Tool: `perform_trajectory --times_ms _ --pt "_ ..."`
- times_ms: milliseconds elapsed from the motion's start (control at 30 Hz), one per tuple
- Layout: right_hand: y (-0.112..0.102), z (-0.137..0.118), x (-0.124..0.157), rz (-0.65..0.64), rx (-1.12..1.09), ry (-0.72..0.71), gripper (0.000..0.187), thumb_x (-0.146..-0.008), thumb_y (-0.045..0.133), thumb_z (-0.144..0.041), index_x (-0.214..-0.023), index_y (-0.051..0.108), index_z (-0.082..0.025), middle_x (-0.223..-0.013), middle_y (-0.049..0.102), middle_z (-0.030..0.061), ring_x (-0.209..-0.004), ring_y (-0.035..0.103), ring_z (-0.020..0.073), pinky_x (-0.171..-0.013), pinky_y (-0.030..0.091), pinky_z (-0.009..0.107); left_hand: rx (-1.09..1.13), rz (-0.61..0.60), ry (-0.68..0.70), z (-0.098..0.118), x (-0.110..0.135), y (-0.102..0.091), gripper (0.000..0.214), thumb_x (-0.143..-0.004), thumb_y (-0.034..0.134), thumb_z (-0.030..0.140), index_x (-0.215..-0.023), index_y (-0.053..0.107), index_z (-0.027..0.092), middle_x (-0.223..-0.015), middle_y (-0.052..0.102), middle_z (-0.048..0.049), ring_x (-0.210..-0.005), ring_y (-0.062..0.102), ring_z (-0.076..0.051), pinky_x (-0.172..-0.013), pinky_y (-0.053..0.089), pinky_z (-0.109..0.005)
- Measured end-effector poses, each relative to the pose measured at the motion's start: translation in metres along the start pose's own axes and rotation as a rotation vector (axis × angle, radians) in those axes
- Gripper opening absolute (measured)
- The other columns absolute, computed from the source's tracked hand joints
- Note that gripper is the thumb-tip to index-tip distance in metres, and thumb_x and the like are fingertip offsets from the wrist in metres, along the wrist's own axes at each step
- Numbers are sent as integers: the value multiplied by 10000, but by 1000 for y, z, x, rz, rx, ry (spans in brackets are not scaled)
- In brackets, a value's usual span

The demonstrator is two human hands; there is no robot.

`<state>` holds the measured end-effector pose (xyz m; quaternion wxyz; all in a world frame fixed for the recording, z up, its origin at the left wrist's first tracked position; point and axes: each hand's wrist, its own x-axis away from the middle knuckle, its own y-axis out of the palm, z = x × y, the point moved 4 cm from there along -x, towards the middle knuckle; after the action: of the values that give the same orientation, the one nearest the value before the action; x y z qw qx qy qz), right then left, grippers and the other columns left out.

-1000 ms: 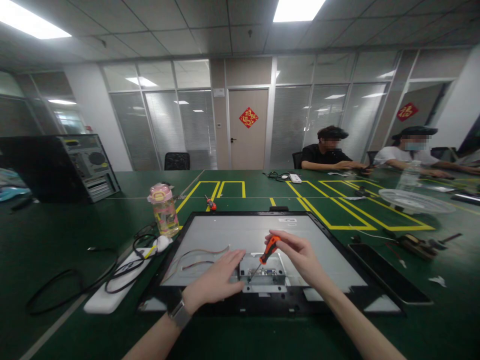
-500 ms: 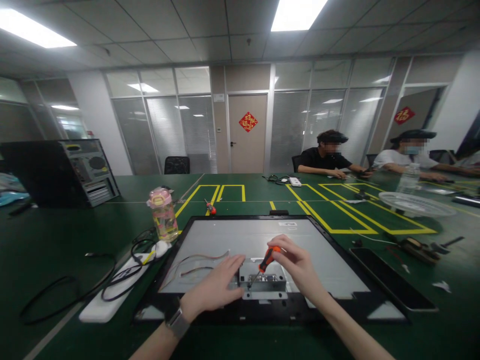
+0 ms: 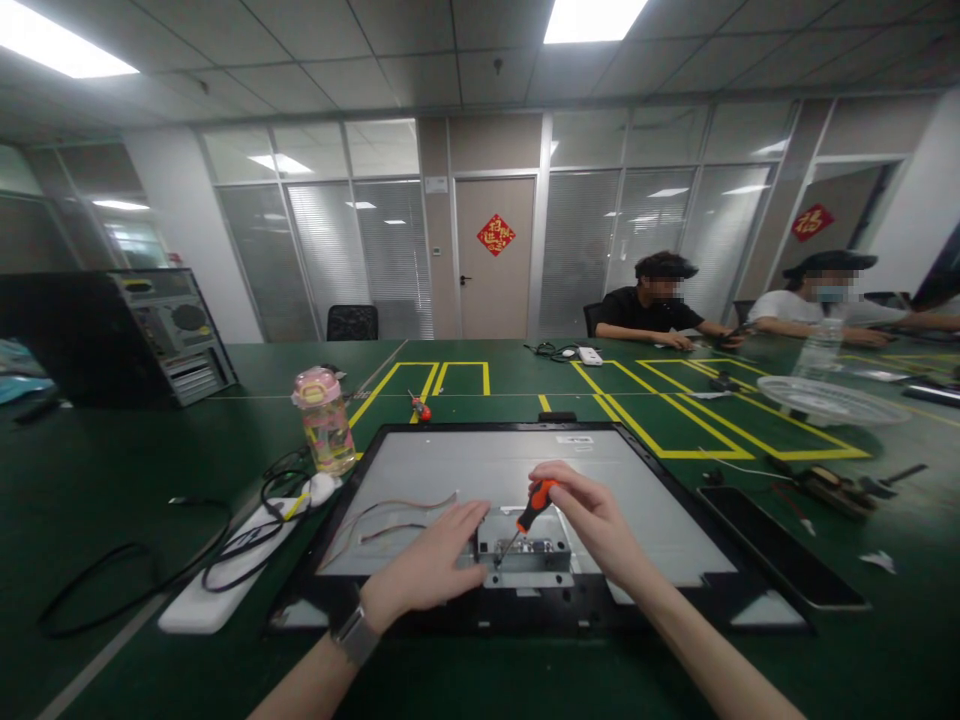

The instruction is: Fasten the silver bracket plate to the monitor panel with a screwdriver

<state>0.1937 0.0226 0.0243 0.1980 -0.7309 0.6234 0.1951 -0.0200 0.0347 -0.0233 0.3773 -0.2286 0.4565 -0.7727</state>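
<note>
A monitor (image 3: 480, 470) lies face down on the green table, its grey metal back up inside a black frame. Near its front edge sits a small metal box (image 3: 536, 552). My right hand (image 3: 592, 520) is closed on an orange-handled screwdriver (image 3: 534, 508), whose tip points down at the left end of that box. My left hand (image 3: 427, 565) rests flat on the panel, fingers stretched out toward the box, a watch on its wrist. Thin wires (image 3: 390, 520) run across the panel to the left of that hand.
A pink-capped bottle (image 3: 324, 420), black cables (image 3: 187, 560) and a white slab (image 3: 217, 580) lie to the left. A computer tower (image 3: 135, 335) stands far left. A small red screwdriver (image 3: 420, 407) lies behind the monitor. Two people sit at the far right; tools and a black panel (image 3: 780, 545) lie to the right.
The hands and screwdriver stay at the metal box. The view bobbed slightly down and back up; the right hand's fingers shifted a little on the handle.
</note>
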Motion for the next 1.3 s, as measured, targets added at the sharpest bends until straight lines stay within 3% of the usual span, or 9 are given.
perform_trajectory --times_ms 100,233,567,733,900,1033,1133,1200,1300 --pt "1 -1 0 -20 -18 12 237 -860 643 -425 -961 749 -239 -882 721 56 -855 681 220 -827 543 373 -7 -4 -14 -2 0 1 731 -852 575 381 -1490 300 155 -1561 277 -121 -1441 230 -304 -1180 197 -449" --pt "-2 0 -1 1 4 38 314 -872 631 -425 -1129 701 -258 -978 748 68 -925 695 227 -884 531 401 -9 4 -3 -2 0 1 737 -834 586 338 -1490 303 159 -1562 279 -110 -1440 240 -282 -1184 193 -423" --pt "-3 -7 -1 -71 61 -13 256 -874 630 -418 -1016 737 -234 -1016 731 88 -948 699 245 -852 562 394 -23 8 18 4 1 -1 719 -840 565 323 -1486 306 143 -1557 291 -113 -1440 244 -270 -1188 179 -410" --pt "0 -3 2 -69 -32 29 299 -908 595 -397 -1157 664 -247 -1077 737 97 -1054 681 260 -952 520 466 -20 -4 -1 3 0 -1 730 -842 555 350 -1494 289 152 -1568 261 -113 -1450 206 -292 -1184 180 -438" --pt "2 -5 1 -58 5 11 289 -917 570 -423 -1110 676 -236 -1159 705 110 -1079 662 268 -958 514 454 -6 8 2 5 1 -3 729 -831 556 345 -1491 297 176 -1565 274 -101 -1444 228 -289 -1178 193 -440" --pt "4 -1 2 -13 -39 20 269 -864 647 -413 -1055 711 -235 -1041 739 94 -948 704 261 -839 572 419 -5 8 1 1 0 -1 734 -829 568 336 -1492 299 170 -1564 277 -103 -1445 224 -287 -1183 189 -441" --pt "3 -3 4 83 59 -67 215 -824 701 -380 -982 751 -243 -904 741 65 -834 699 231 -782 577 387 -9 7 -6 -2 -1 1 736 -832 574 336 -1492 297 168 -1565 275 -105 -1443 229 -292 -1182 197 -441" --pt "3 -5 5 109 146 -122 237 -864 654 -376 -1049 746 -261 -912 738 63 -875 689 232 -836 557 403 -10 15 14 -2 -1 2 734 -834 576 340 -1490 299 164 -1562 282 -108 -1438 241 -294 -1183 193 -440" --pt "6 -5 7 56 118 -109 337 -936 541 -385 -1242 648 -292 -1127 714 77 -1038 676 252 -948 512 459 -11 24 32 -2 -1 2 739 -830 577 335 -1493 291 172 -1563 281 -101 -1442 230 -294 -1185 181 -445"
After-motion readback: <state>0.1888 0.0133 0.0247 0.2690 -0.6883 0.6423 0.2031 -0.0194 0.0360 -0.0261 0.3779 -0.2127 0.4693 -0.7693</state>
